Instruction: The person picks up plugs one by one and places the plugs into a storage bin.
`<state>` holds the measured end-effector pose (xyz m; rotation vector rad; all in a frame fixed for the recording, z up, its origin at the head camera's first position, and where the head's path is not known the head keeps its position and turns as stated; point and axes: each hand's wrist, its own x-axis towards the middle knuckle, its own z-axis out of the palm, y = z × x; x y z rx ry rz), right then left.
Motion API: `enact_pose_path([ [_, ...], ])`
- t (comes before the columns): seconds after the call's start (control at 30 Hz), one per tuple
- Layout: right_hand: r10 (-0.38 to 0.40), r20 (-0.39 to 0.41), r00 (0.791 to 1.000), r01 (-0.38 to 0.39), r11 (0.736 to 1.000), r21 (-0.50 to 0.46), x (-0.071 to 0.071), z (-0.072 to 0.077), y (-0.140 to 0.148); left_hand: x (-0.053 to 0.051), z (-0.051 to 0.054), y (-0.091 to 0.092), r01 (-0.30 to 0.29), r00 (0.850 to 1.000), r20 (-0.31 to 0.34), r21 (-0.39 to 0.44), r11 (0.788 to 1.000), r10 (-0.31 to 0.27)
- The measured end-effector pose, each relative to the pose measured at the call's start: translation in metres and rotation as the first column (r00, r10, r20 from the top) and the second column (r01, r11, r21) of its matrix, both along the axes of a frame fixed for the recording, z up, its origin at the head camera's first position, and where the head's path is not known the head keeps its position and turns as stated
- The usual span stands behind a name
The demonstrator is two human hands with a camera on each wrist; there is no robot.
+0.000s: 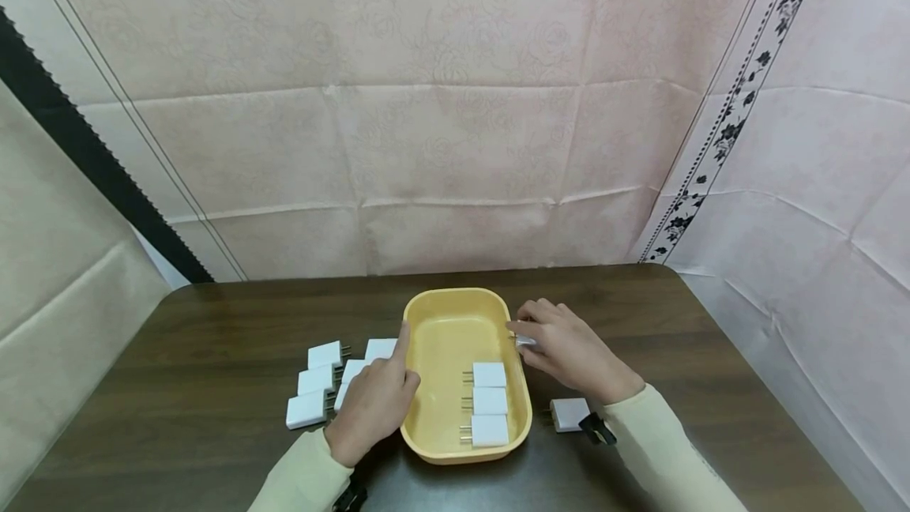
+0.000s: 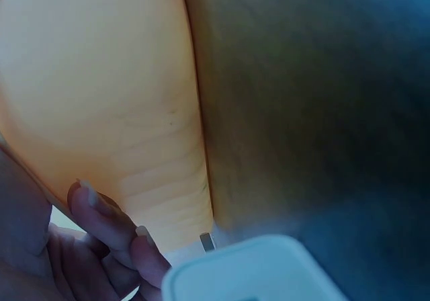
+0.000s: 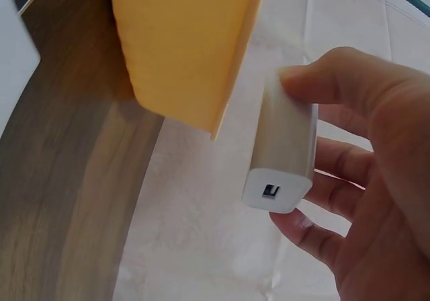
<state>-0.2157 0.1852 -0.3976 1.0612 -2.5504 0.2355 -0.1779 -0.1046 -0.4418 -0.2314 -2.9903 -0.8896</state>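
My left hand (image 1: 378,400) holds the left side of the yellow plastic tray (image 1: 522,425). Its index finger lies straight along the rim, and the thumb reaches over it. In the left wrist view, curled fingers (image 2: 111,227) sit by the tray's outer wall. Just outside the right rim, my right hand (image 1: 572,354) pinches a white USB charger (image 3: 282,150) between thumb and fingers. Its USB port shows in the right wrist view; its prongs point toward the tray in the head view. Three white chargers (image 1: 489,402) lie in a column inside the tray, prongs leftward.
Left of the tray, several more white chargers (image 1: 315,380) lie in two columns, partly behind my left hand. One charger (image 1: 568,415) lies on the brown wooden table (image 1: 213,393) near my right wrist. Pale patterned cloth (image 1: 455,156) hangs behind the table.
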Motion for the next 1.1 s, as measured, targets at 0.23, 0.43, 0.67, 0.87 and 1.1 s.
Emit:
enact_pose_path([
  [0.23,0.031,-0.034,0.999,-0.032,0.999,-0.028,0.001,0.003,-0.008,-0.001,0.000,0.000,-0.002,1.000,-0.007,-0.002,1.000,0.002],
  [0.43,0.048,-0.038,0.998,-0.049,0.998,-0.027,0.003,0.005,-0.015,0.000,0.000,0.000,-0.001,1.000,-0.008,-0.001,1.000,0.001],
  [0.67,0.058,-0.034,0.998,-0.059,0.998,-0.022,0.003,0.007,-0.023,-0.001,0.000,0.000,0.003,1.000,-0.022,-0.005,1.000,-0.003],
  [0.87,0.079,-0.038,0.996,-0.080,0.997,-0.018,0.003,0.006,-0.030,0.000,0.000,0.000,0.003,1.000,-0.007,0.004,1.000,-0.003],
  [1.1,0.100,-0.027,0.995,-0.100,0.995,-0.015,0.002,0.003,-0.035,-0.001,0.000,0.000,0.000,1.000,0.002,-0.002,1.000,0.000],
])
